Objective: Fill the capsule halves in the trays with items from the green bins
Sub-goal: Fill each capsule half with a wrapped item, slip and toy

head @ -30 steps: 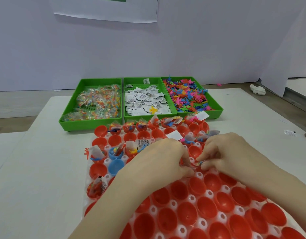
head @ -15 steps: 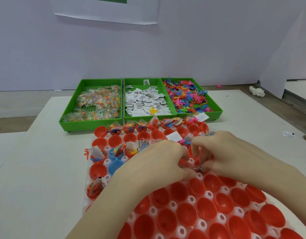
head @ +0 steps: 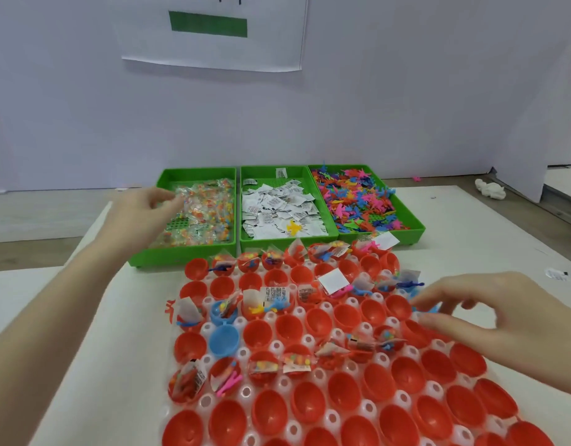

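Left hand (head: 139, 209) at candy bin (head: 197, 252); right hand (head: 477, 313) over capsule tray (head: 310, 410).

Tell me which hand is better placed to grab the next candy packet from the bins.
Left. The left hand already reaches over the left green bin of candy packets, while the right hand is over the capsule tray, apart from that bin.
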`<action>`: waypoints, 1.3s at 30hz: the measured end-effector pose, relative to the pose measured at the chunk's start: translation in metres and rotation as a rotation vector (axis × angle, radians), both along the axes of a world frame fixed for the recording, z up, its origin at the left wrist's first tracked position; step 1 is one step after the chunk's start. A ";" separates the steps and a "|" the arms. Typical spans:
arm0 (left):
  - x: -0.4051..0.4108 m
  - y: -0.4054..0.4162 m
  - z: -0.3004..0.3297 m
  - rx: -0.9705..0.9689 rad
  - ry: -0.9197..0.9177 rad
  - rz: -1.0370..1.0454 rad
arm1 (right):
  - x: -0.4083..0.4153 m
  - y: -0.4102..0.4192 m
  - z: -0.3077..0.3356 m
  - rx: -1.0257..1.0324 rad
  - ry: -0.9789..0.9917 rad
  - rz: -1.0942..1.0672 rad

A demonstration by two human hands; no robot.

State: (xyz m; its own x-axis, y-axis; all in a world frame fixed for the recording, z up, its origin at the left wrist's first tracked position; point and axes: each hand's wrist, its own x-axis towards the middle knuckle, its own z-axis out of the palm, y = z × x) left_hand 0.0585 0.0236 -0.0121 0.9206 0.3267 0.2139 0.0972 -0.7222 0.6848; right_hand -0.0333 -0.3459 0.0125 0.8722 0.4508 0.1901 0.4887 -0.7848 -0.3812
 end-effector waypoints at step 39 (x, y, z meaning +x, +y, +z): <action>0.035 0.004 -0.057 0.342 -0.056 0.056 | 0.223 0.049 -0.029 -0.160 0.084 -0.297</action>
